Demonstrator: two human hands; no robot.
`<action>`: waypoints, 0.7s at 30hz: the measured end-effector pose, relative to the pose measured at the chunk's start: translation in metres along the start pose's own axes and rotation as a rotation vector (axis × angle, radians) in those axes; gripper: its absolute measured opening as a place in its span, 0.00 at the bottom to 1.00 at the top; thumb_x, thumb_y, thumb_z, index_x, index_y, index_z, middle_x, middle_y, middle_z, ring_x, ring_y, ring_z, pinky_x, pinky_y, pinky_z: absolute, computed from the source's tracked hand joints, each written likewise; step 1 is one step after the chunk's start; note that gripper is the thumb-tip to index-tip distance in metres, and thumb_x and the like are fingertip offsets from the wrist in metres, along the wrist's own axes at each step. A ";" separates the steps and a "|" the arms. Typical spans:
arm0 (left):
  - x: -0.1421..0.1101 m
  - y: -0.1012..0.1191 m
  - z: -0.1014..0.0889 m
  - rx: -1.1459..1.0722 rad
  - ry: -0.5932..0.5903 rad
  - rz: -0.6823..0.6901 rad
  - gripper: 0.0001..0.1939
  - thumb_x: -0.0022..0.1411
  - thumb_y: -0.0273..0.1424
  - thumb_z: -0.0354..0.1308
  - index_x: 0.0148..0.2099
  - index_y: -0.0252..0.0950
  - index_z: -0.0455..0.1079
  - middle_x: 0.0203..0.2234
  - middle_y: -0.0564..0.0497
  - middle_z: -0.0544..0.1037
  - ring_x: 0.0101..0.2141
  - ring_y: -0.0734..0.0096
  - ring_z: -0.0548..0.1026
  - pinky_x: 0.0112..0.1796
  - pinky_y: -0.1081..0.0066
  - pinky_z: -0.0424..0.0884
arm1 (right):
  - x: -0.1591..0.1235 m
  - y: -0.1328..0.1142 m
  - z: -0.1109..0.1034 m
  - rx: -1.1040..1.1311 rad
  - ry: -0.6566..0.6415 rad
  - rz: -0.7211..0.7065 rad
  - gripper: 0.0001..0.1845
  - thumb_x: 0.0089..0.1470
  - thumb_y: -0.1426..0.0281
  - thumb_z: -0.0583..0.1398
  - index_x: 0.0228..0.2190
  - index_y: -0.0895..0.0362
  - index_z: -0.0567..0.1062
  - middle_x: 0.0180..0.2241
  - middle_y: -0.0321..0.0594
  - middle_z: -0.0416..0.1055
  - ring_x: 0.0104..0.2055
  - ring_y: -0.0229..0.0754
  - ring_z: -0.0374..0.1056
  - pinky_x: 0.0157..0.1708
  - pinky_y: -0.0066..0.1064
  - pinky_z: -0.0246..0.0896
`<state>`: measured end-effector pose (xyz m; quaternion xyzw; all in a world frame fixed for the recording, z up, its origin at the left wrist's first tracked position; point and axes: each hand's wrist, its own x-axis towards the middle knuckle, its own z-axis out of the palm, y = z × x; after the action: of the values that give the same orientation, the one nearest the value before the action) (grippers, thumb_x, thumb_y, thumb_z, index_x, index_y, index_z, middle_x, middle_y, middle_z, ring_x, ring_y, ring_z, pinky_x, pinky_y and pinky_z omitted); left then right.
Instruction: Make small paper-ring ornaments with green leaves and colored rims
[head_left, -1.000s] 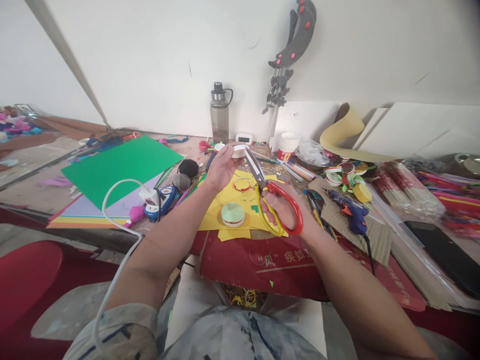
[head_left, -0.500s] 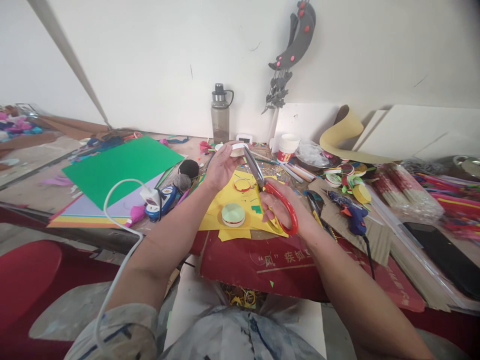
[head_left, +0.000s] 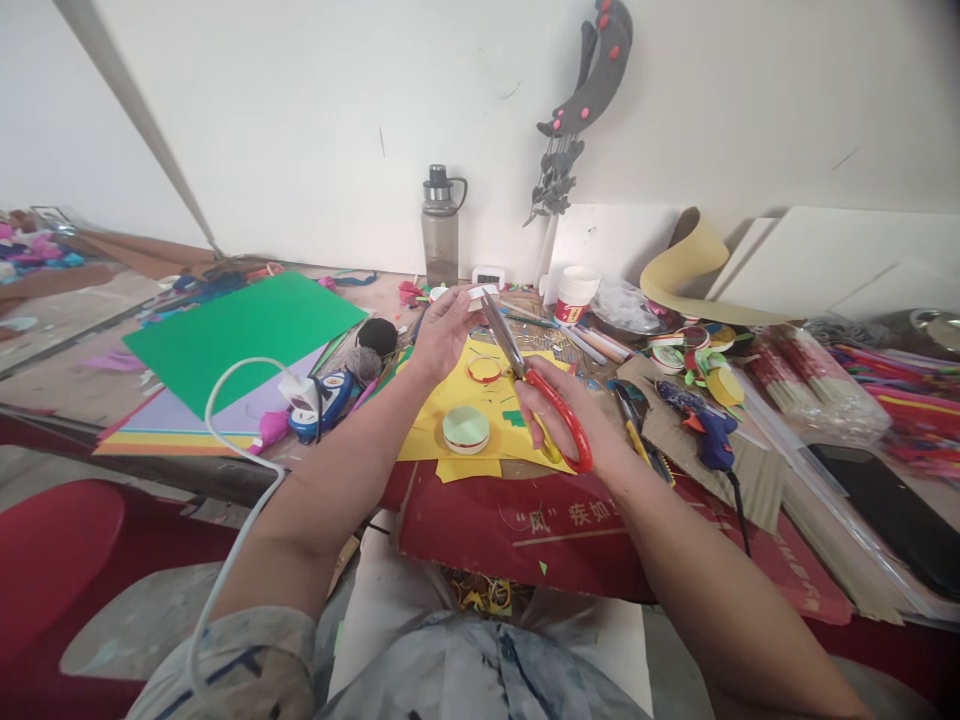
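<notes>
Between the fingertips of my left hand (head_left: 442,330) is a small white round paper piece (head_left: 482,292), which looks like the cut-off base of a paper cup. My right hand (head_left: 559,400) grips scissors (head_left: 559,415) with red and yellow handles. Their blade tips touch or nearly touch the near right edge of the white piece. Below the hands, a shallow round piece with a pale green top (head_left: 466,428) rests on yellow paper (head_left: 439,425). Behind it lies a thin red and yellow ring (head_left: 484,370).
A grey bottle (head_left: 441,235) and paper cups (head_left: 577,295) stand by the wall. Green sheets (head_left: 247,335) and a power strip (head_left: 322,400) lie left. To the right are a utility knife (head_left: 643,435), a blue glue gun (head_left: 705,425) and a phone (head_left: 889,510).
The scissor blades have drawn closer together, and the handles have shifted slightly. The white piece has turned a little in my left hand and shows less of its underside.
</notes>
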<state>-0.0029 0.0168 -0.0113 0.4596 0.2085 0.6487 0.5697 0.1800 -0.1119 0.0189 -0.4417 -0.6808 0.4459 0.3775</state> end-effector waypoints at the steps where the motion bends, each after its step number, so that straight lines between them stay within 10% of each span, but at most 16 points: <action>1: 0.000 -0.001 -0.001 -0.004 -0.011 0.005 0.14 0.64 0.42 0.72 0.44 0.38 0.79 0.49 0.44 0.86 0.59 0.55 0.81 0.56 0.60 0.78 | 0.000 0.000 0.000 0.002 0.004 0.008 0.26 0.56 0.42 0.63 0.33 0.50 0.63 0.22 0.27 0.62 0.17 0.34 0.61 0.18 0.30 0.64; 21: 0.001 -0.004 -0.003 0.046 -0.061 0.050 0.15 0.61 0.45 0.73 0.43 0.40 0.82 0.46 0.47 0.86 0.53 0.59 0.83 0.51 0.64 0.78 | 0.001 0.005 0.004 0.038 0.023 0.055 0.18 0.56 0.53 0.63 0.31 0.50 0.62 0.20 0.25 0.60 0.15 0.32 0.57 0.15 0.26 0.60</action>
<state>-0.0033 0.0196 -0.0151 0.4970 0.1944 0.6434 0.5489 0.1776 -0.1105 0.0130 -0.4581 -0.6556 0.4636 0.3813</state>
